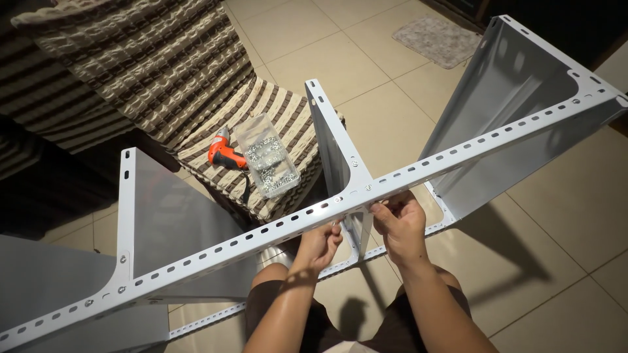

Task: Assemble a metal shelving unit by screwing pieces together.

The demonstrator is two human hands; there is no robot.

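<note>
The slotted upright [418, 167] of a white metal shelving frame runs diagonally across the view, lying on its side. Where the middle shelf panel [333, 147] meets it, both hands work from beneath. The left hand [320, 245] has fingers curled up under the upright, apparently pinching small hardware, though what it grips cannot be told. The right hand [399, 222] clasps the upright's lower edge, apparently steadying the joint. Beyond the upright, on a striped cushion [196, 140], lie an orange power screwdriver [226, 155] and a clear box of fasteners [267, 155], within reach.
</note>
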